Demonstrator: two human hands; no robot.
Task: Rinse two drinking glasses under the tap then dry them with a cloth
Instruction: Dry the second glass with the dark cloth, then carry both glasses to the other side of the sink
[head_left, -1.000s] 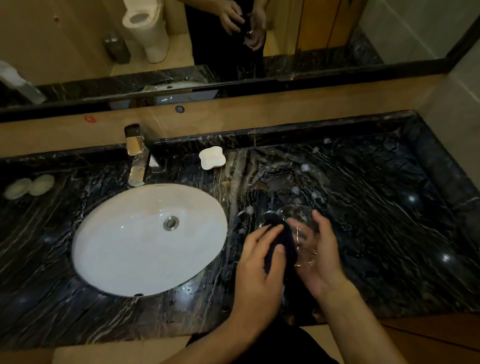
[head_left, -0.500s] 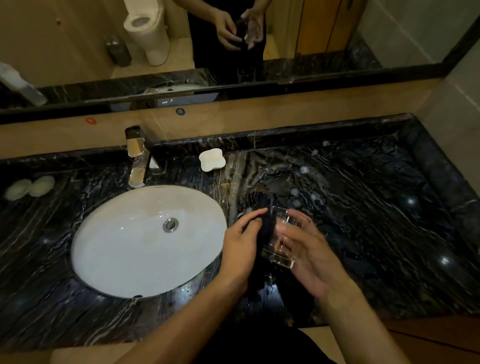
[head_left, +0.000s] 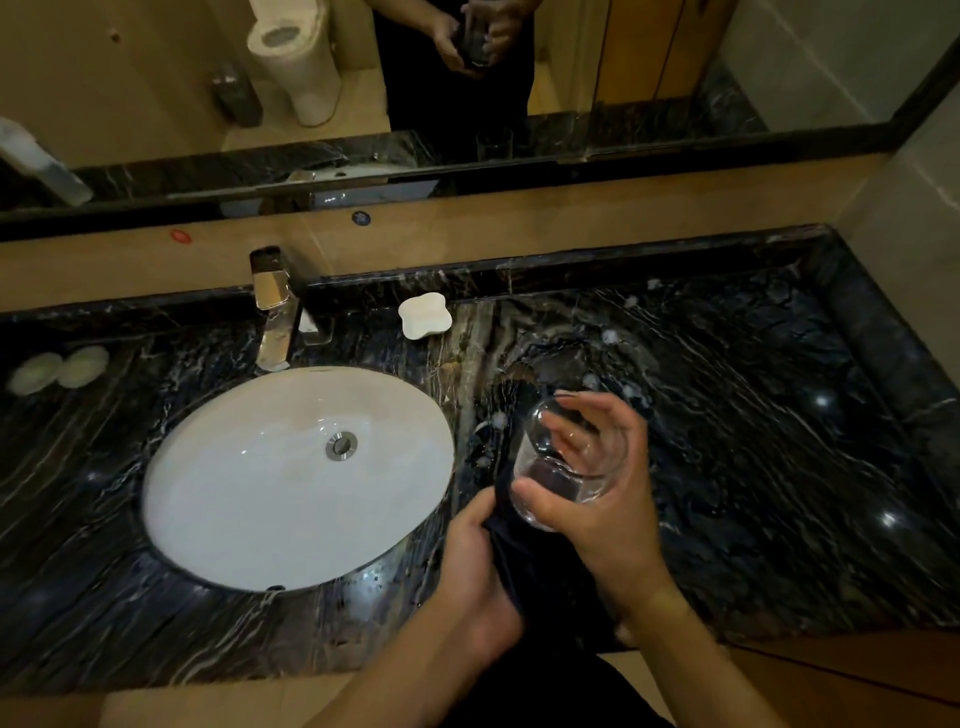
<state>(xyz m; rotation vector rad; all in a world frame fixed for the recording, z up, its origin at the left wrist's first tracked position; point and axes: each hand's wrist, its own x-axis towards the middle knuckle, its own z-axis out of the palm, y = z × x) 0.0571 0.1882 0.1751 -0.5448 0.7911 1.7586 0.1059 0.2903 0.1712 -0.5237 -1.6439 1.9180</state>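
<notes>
My right hand (head_left: 608, 499) grips a clear drinking glass (head_left: 566, 467), tilted on its side above the counter, right of the basin. A dark cloth (head_left: 524, 561) hangs below the glass, and my left hand (head_left: 478, 566) is closed on it just under and left of the glass. A second clear glass (head_left: 553, 364) seems to stand on the dark marble behind my hands, hard to make out. The chrome tap (head_left: 275, 312) stands behind the white oval basin (head_left: 249, 499); no water runs.
A white soap dish (head_left: 423, 314) sits right of the tap. Two pale round items (head_left: 57, 369) lie at the far left of the black marble counter (head_left: 779, 467). A mirror (head_left: 156, 78) runs along the back wall. A raised marble lip borders the right side.
The glass has been turned and lifted in my right hand, its mouth now facing up-left. My left hand has dropped lower with the cloth, out of the glass.
</notes>
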